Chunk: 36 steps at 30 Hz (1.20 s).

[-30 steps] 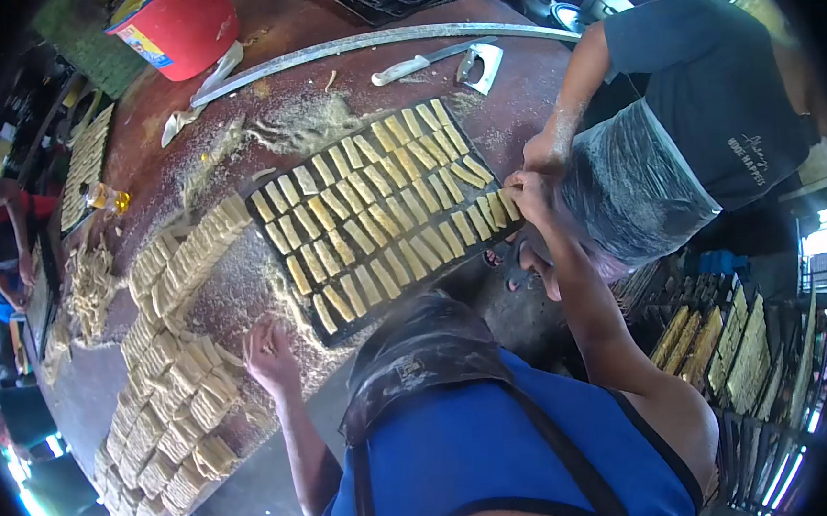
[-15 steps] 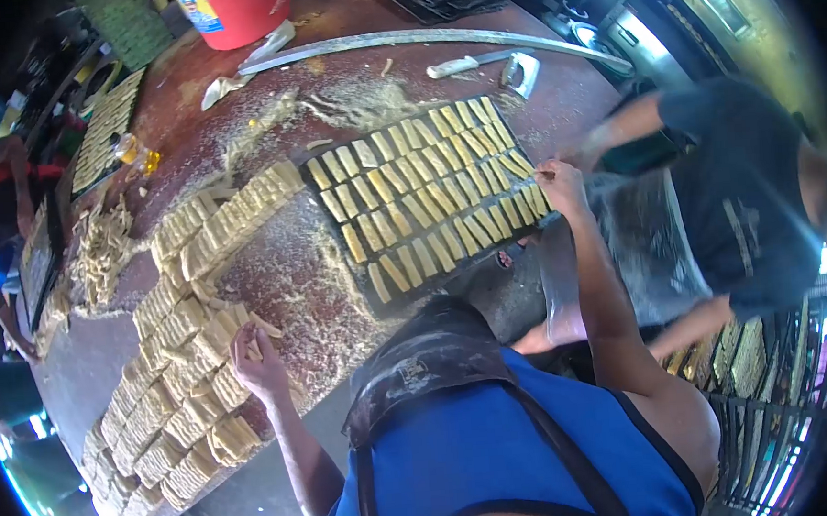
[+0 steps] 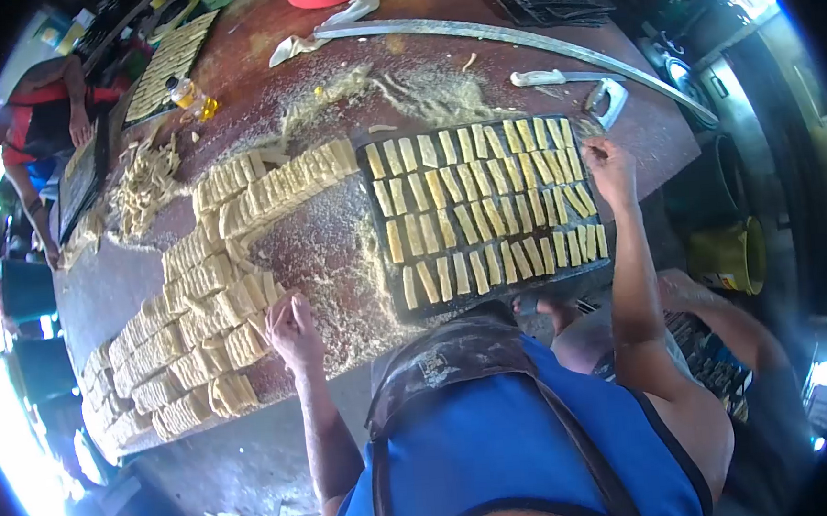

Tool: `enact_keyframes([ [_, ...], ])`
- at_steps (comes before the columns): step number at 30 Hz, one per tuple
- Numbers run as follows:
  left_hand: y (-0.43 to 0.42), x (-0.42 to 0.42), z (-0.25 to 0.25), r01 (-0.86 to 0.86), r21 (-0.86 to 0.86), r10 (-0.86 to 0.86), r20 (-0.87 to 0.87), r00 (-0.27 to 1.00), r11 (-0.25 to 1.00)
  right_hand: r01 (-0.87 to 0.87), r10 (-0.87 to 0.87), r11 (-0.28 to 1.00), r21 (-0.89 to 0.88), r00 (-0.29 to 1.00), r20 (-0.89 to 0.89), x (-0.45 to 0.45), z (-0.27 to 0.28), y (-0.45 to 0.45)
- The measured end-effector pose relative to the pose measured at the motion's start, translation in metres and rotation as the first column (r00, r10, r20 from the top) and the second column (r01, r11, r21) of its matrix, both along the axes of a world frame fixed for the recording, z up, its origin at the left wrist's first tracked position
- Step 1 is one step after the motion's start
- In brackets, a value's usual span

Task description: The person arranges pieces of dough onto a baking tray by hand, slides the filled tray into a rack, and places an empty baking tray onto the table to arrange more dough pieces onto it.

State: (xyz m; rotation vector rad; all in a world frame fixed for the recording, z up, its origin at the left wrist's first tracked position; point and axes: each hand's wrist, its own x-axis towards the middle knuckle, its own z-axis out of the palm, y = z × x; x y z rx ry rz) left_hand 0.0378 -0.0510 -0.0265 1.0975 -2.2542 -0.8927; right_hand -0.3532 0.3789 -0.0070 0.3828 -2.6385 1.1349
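My left hand (image 3: 294, 333) is at the right side of the stacked dough sticks (image 3: 202, 316), fingers curled together; whether anything is in them is hidden. My right hand (image 3: 611, 172) is just beyond the right edge of a dark baking tray (image 3: 399, 299), its fingertips pinched; any held piece is too small to make out. Separate dough sticks (image 3: 459, 221) lie on the tray in rows, a few of them slanted near the right side.
Flour dusts the red table (image 3: 307, 237). Behind the tray lie a knife (image 3: 540, 77), a white-handled scraper (image 3: 606, 105) and a long metal strip (image 3: 474, 29). An oil bottle (image 3: 193, 99) stands left. One co-worker (image 3: 49, 120) is far left; another person's arm (image 3: 725, 318) is blurred at right.
My view has shifted, moving the table's contents rightward in frame. My right hand has gone from the tray's right-side sticks to beyond its upper right corner. The right-hand co-worker has moved lower.
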Motion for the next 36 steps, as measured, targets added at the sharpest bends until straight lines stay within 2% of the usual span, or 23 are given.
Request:
enact_keyframes([
  [1,0.002,-0.003,0.000,-0.010,0.009,0.009,0.055,0.998,1.000,-0.017,0.017,1.000,-0.005,1.000,0.017,0.000,0.009,-0.008],
  [3,0.012,-0.019,0.009,-0.047,0.038,0.043,0.105,0.994,0.998,0.136,-0.091,0.980,-0.144,0.954,0.287,0.001,0.035,-0.024],
  [4,0.019,-0.031,0.019,-0.017,0.015,0.015,0.090,0.996,1.000,0.138,-0.102,0.985,-0.107,0.952,0.290,0.003,0.046,-0.033],
  [5,0.025,-0.041,0.024,0.014,-0.008,-0.014,0.076,0.997,1.000,0.123,-0.085,0.987,-0.107,0.948,0.305,-0.002,0.038,-0.036],
  [6,0.027,-0.048,0.013,-0.001,-0.011,0.002,0.090,0.996,1.000,-0.014,0.039,0.996,-0.087,0.952,0.304,-0.008,0.027,-0.038],
  [8,0.029,-0.055,-0.017,0.355,-0.180,-0.355,0.035,0.934,0.917,-0.248,0.230,0.968,0.041,0.940,0.250,-0.013,0.012,-0.045],
  [9,0.039,-0.061,-0.012,0.349,-0.183,-0.347,0.042,0.937,0.919,-0.256,0.239,0.966,0.034,0.937,0.254,-0.015,0.007,-0.048],
  [11,0.061,-0.074,0.000,0.580,-0.408,-0.449,0.377,0.810,0.705,-0.278,0.252,0.958,0.068,0.933,0.258,-0.017,0.002,-0.051],
  [12,0.050,-0.075,-0.020,0.597,-0.455,-0.406,0.452,0.794,0.661,-0.290,0.263,0.956,0.051,0.918,0.298,-0.015,0.010,-0.053],
  [13,0.034,-0.073,-0.028,0.596,-0.451,-0.403,0.456,0.794,0.664,-0.295,0.266,0.954,0.051,0.915,0.303,-0.016,0.011,-0.051],
  [15,0.000,-0.070,-0.034,0.204,-0.600,-0.071,0.238,0.969,0.774,-0.256,0.247,0.967,-0.010,0.921,0.300,-0.023,0.011,-0.037],
  [16,-0.002,-0.068,-0.022,0.207,-0.595,-0.076,0.237,0.968,0.776,-0.263,0.258,0.965,-0.006,0.941,0.218,-0.031,0.003,-0.024],
  [18,0.000,-0.066,0.000,0.113,-0.371,-0.038,0.205,0.978,0.922,-0.208,0.206,0.978,-0.014,0.953,0.221,-0.041,0.001,-0.005],
  [19,0.003,-0.070,-0.003,0.117,-0.369,-0.043,0.201,0.979,0.922,-0.155,0.158,0.987,-0.028,0.959,0.234,-0.041,0.003,0.002],
  [21,0.014,-0.075,-0.009,0.293,-0.005,-0.284,0.232,0.930,0.956,-0.131,0.134,0.991,-0.028,0.967,0.215,-0.039,0.003,0.015],
  [22,0.024,-0.077,-0.010,0.417,0.005,-0.399,0.299,0.867,0.909,-0.115,0.106,0.993,0.022,0.964,0.242,-0.040,0.001,0.024],
  [23,0.037,-0.080,-0.010,0.418,0.005,-0.401,0.297,0.867,0.908,-0.099,0.077,0.993,0.071,0.961,0.264,-0.043,-0.001,0.031],
  [25,0.066,-0.093,0.012,0.559,-0.253,-0.395,0.487,0.779,0.790,-0.081,0.067,0.996,0.040,0.959,0.275,-0.044,-0.012,0.039],
  [26,0.064,-0.093,0.001,0.604,-0.257,-0.442,0.482,0.756,0.754,-0.076,0.060,0.996,0.043,0.956,0.288,-0.043,-0.017,0.042],
  [31,0.032,-0.096,-0.008,0.524,-0.436,-0.326,0.452,0.831,0.732,-0.067,0.059,0.998,0.017,0.955,0.291,-0.037,-0.015,0.046],
  [34,0.033,-0.095,0.008,0.309,-0.276,-0.207,0.344,0.916,0.910,-0.057,0.025,0.990,0.127,0.970,0.240,-0.038,-0.007,0.061],
  [35,0.039,-0.099,0.013,0.310,-0.279,-0.206,0.346,0.915,0.909,-0.091,0.005,0.970,0.227,0.935,0.354,-0.037,-0.001,0.067],
  [36,0.049,-0.105,0.021,0.214,0.011,-0.206,0.332,0.921,0.977,-0.137,-0.028,0.938,0.319,0.887,0.461,-0.034,0.003,0.072],
])
